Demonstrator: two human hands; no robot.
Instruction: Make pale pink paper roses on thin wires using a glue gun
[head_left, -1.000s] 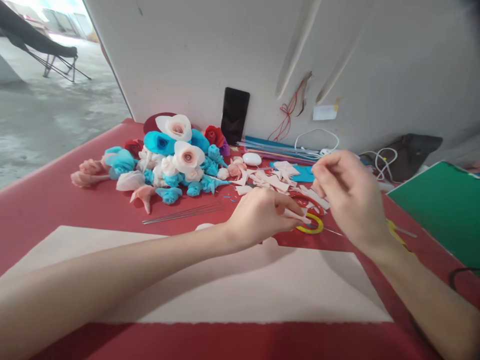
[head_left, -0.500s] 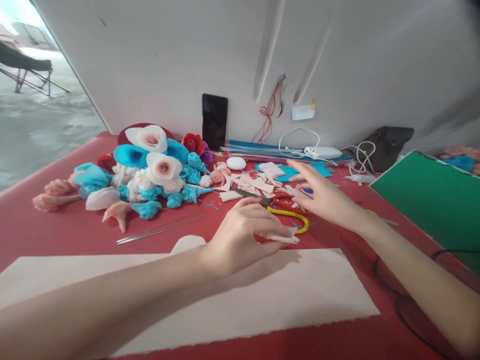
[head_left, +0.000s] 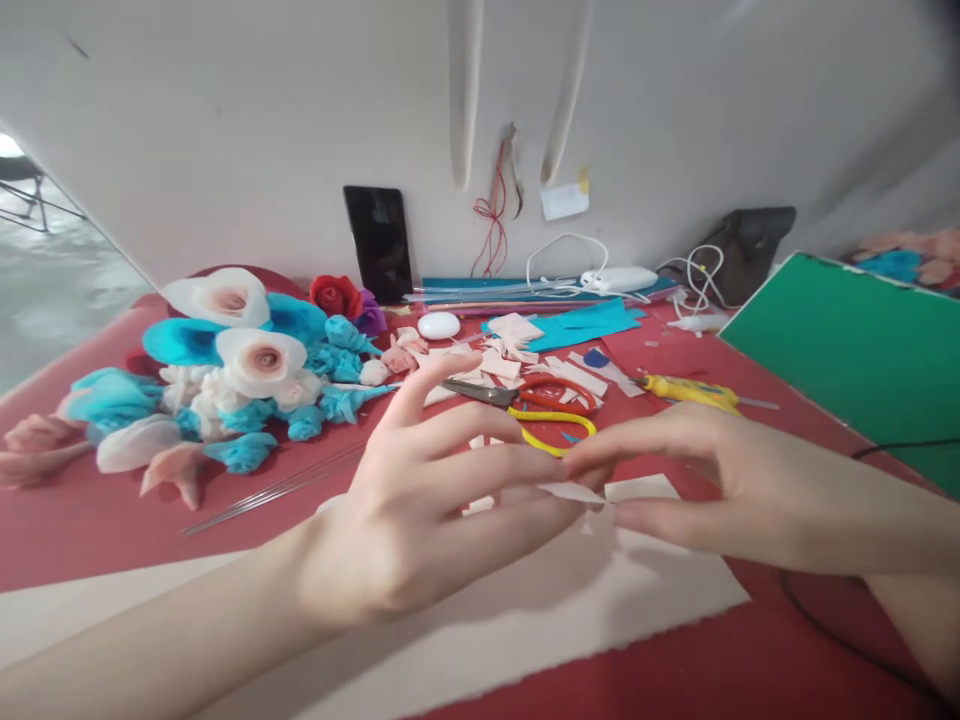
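Observation:
My left hand (head_left: 442, 500) grips a small pale piece of crepe paper (head_left: 574, 492) between thumb and fingers, with the index finger lifted. Over its right edge, the thumb and fingertips of my right hand (head_left: 697, 480) close in a pinch; part of the piece is hidden by fingers. Below both hands a long pale paper sheet (head_left: 525, 640) lies flat. Just beyond the fingers rest scissors (head_left: 559, 440) with one red and one yellow handle, blades pointing left, among pale paper scraps (head_left: 499, 365).
Paper flowers (head_left: 262, 360) are heaped at left, near thin wires (head_left: 262, 500). A yellow glue gun (head_left: 690, 390) with a clear stick lies right, beside a green board (head_left: 847, 350). A black phone (head_left: 379, 245) leans on the wall; blue paper (head_left: 577, 328) lies behind the scraps.
My right hand has come down from the scraps to the paper piece and closed on its edge. My left index finger has lifted. The view has shifted to the right.

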